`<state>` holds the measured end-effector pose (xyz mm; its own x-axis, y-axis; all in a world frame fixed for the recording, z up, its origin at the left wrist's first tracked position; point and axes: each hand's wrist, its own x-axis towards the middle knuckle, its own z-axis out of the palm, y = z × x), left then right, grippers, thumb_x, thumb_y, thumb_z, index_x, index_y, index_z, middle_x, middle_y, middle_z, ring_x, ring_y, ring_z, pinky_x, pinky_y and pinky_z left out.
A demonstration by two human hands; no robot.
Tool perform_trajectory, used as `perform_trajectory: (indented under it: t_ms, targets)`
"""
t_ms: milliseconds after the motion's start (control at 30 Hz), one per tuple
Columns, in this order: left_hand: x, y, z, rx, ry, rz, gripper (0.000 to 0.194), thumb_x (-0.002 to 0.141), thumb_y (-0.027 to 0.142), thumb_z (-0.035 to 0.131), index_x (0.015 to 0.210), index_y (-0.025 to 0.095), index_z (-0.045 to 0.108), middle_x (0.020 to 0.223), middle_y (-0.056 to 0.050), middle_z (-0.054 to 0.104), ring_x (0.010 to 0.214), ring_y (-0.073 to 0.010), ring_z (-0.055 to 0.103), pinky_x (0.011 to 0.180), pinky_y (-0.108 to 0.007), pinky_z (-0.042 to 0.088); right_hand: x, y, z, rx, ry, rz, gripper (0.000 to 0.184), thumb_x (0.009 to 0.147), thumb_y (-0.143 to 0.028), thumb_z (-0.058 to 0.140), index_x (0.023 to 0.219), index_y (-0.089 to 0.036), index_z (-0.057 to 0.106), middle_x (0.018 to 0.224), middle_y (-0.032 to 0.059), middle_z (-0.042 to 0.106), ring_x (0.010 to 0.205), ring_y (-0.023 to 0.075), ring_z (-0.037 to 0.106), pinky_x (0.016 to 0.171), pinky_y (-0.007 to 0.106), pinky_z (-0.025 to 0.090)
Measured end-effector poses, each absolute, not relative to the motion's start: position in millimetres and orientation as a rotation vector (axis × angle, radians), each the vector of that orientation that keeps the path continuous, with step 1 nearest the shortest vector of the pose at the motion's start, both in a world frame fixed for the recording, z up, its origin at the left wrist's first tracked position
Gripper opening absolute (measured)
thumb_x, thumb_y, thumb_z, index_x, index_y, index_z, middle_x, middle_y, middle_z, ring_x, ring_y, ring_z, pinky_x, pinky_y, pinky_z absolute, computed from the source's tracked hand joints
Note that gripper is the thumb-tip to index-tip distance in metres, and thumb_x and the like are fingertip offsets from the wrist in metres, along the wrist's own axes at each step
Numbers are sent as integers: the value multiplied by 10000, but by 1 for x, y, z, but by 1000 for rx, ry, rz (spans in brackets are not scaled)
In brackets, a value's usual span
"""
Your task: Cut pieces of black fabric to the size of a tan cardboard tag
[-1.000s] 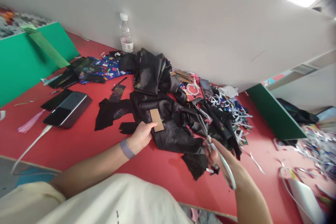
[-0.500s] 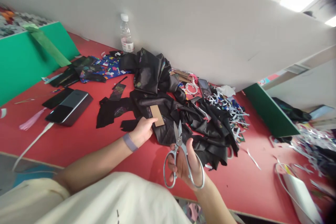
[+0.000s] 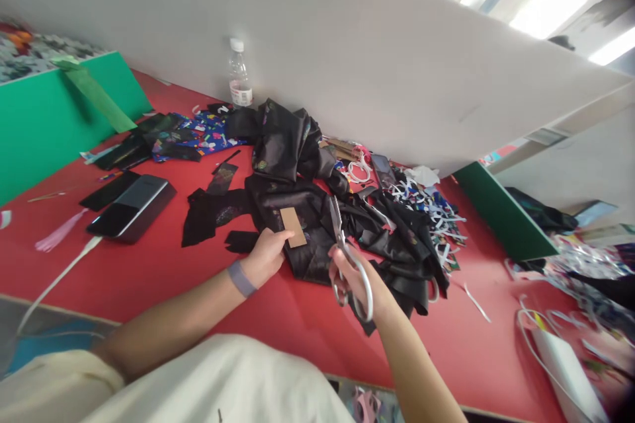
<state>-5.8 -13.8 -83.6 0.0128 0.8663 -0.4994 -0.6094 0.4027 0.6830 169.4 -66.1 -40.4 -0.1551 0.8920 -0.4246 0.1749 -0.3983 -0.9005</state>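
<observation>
My left hand [image 3: 265, 255] pinches a small brown card [image 3: 293, 227] against a heap of black fabric [image 3: 317, 211] on the red table [image 3: 149, 264]; a grey band circles that wrist. My right hand [image 3: 358, 283] grips silver scissors [image 3: 343, 252] by their loops. The blades point up and away over the fabric, just right of the card.
A water bottle [image 3: 239, 76] stands at the white partition. A dark flat device [image 3: 131, 206] with a white cable lies at the left, near blue patterned cloth [image 3: 208, 133]. Paper strips and scraps [image 3: 436, 208] spread to the right. Green dividers [image 3: 44, 119] flank the table.
My right hand swung the scissors in from the right, turned them upright, then raised them toward the card. The left hand stayed on the card.
</observation>
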Motion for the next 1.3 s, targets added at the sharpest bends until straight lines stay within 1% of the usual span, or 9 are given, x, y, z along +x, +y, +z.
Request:
perform_trajectory:
  t_ms: [100, 233, 333, 567, 733, 933, 1067, 1167, 1300]
  targets:
    - [-4, -14, -80, 254, 1031, 1169, 279, 555, 50, 700, 821, 135, 706, 838, -84, 755, 815, -257, 703, 731, -339, 545, 159, -44, -37, -1679, -1610, 1062, 330, 791, -482, 618, 964, -227, 501, 673, -32, 560, 542, 133, 525, 526, 243, 431]
    - [-3, -13, -78, 174, 1032, 1153, 217, 598, 11, 659, 774, 132, 700, 786, -70, 751, 754, -218, 706, 700, -295, 544, 133, -15, -44, -1649, -1801, 842, 299, 782, -305, 590, 1053, -218, 501, 835, 13, 630, 721, 175, 596, 676, 278, 444]
    - [-3, -13, -77, 128, 1045, 1135, 219, 613, 1, 659, 786, 130, 699, 751, -60, 746, 730, -209, 706, 691, -288, 551, 118, -2, -55, -1665, -1887, 783, 305, 777, -219, 549, 1078, -211, 500, 899, 41, 630, 793, 193, 600, 711, 288, 432]
    - [-3, -11, -78, 53, 1022, 1178, 188, 663, 52, 666, 824, 144, 705, 744, -56, 742, 802, -227, 710, 759, -314, 561, 109, 13, -68, -1746, -1913, 823, 295, 790, -207, 562, 1079, -204, 506, 939, 70, 639, 823, 208, 609, 730, 302, 431]
    - [-3, -13, -79, 68, 1001, 1187, 186, 660, 64, 705, 827, 145, 705, 802, -68, 749, 866, -239, 702, 807, -330, 547, 108, 17, -70, -1686, -1924, 887, 295, 787, -184, 562, 1077, -201, 512, 953, 78, 658, 858, 218, 625, 742, 301, 433]
    - [-5, -15, -84, 153, 916, 1206, 276, 618, 57, 745, 879, 139, 705, 894, -81, 752, 920, -244, 690, 852, -343, 529, 113, 22, -71, -1635, -1881, 954, 263, 778, -238, 598, 1030, -205, 531, 869, 38, 652, 785, 196, 616, 708, 288, 428]
    - [-6, -14, -84, 151, 962, 1187, 313, 589, 25, 736, 876, 148, 710, 885, -73, 753, 910, -249, 693, 860, -351, 527, 122, 17, -55, -1575, -1628, 1009, 251, 798, -385, 613, 957, -214, 521, 734, -20, 564, 660, 152, 547, 659, 280, 433]
    - [-7, -13, -83, 162, 994, 1167, 281, 600, 45, 742, 861, 147, 717, 877, -76, 754, 875, -252, 697, 854, -364, 528, 133, -4, -38, -1378, -1264, 1323, 337, 838, -544, 549, 951, -233, 483, 688, -41, 497, 567, 123, 493, 587, 279, 465]
    - [-8, -13, -84, 201, 1002, 1160, 265, 609, 79, 754, 866, 135, 722, 881, -92, 754, 869, -263, 696, 874, -387, 518, 146, -49, -31, -1248, -799, 1869, 586, 748, -794, 453, 905, -229, 456, 650, -27, 513, 492, 133, 498, 466, 307, 495]
